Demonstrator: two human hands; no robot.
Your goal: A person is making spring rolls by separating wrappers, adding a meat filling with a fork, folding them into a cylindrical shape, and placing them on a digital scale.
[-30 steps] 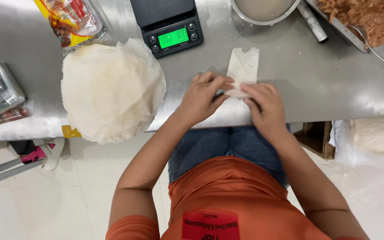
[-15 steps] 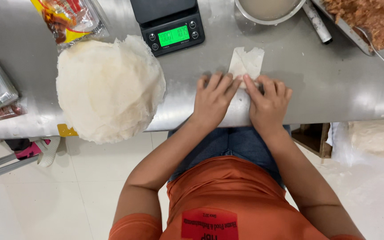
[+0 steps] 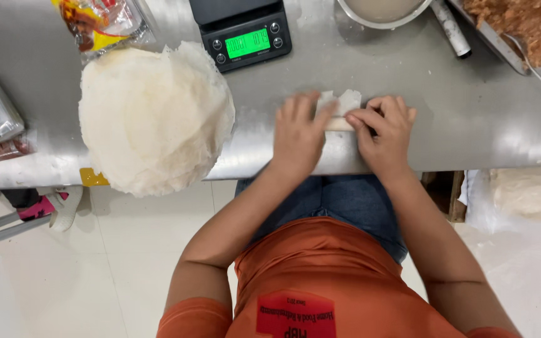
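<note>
Observed: 2 bare hands at work on 1 thin white wrapper sheet (image 3: pixel 340 106) lying on the steel worktable (image 3: pixel 471 125), near its front edge and directly in front of the person.

Left hand (image 3: pixel 298 134): palm down, fingers spread and laid flat across the left part of the sheet, pressing it to the table. It grips nothing.

Right hand (image 3: pixel 384 134): fingers drawn together and curled, tips bearing on the rolled portion of the sheet at its middle. It presses rather than pinches, as far as the view allows (the fingertips partly hide the contact).

Condition of the sheet: the near part is rolled or folded into a narrow bar under the fingers; a ragged white flap shows beyond the fingertips, toward the digital scale (image 3: pixel 243 31). Any filling inside cannot be seen.

Step in hand, by judgement: rolling the wrapper away from the body, well along, with only the far flap left unrolled.

Next move, by judgement: it calls for even pressure from both hands, so the roll advances straight over the flap and stays tight, and a light touch, since so thin a sheet is likely to tear.

Surroundings: a stack of round white wrappers (image 3: pixel 154 116) lies to the left, overhanging the table edge, well apart from the hands. A tray of brown minced filling (image 3: pixel 527 28) sits at the far right, beside a metal bowl (image 3: pixel 380 12).
</note>
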